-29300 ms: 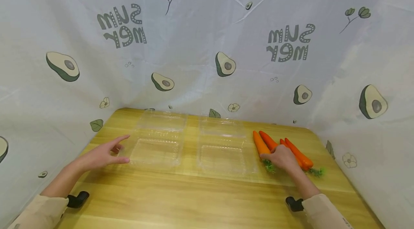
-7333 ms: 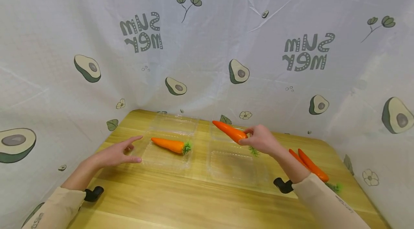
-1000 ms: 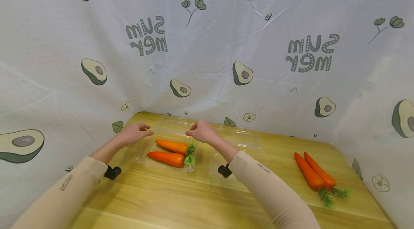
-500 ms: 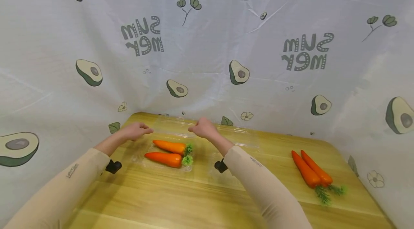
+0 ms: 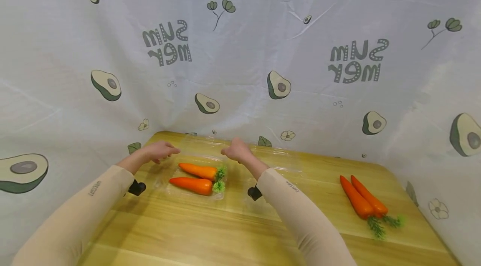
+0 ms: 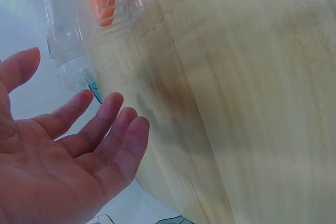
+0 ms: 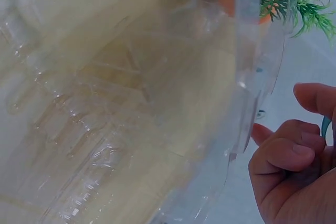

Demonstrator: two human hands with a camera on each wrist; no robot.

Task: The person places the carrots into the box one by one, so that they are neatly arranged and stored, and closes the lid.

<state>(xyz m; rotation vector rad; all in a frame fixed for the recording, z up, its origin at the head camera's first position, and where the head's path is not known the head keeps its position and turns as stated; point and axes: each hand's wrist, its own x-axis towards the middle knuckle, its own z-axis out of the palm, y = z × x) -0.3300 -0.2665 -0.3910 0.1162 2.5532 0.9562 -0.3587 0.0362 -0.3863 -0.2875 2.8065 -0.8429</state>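
Two orange carrots with green tops lie side by side in the base of the left clear plastic box. Behind them its hinged lid stands folded back. My left hand hovers at the lid's left side; the left wrist view shows its fingers relaxed and apart from the plastic. On the lid's opposite side is my right hand, thumb spread and fingers loosely curled. In the right wrist view a fingertip comes right up to the plastic edge, and nothing shows within the hand.
A second clear box stands just right of the first, its lid folded back and my right sleeve passing over it. Two more carrots lie at the table's right. A patterned curtain hangs behind and around the wooden table.
Four carrots lay at the right at first; two are now in the left box, the second carried over by the right hand. Both hands have since moved to the lid's sides, shifting slightly lately.
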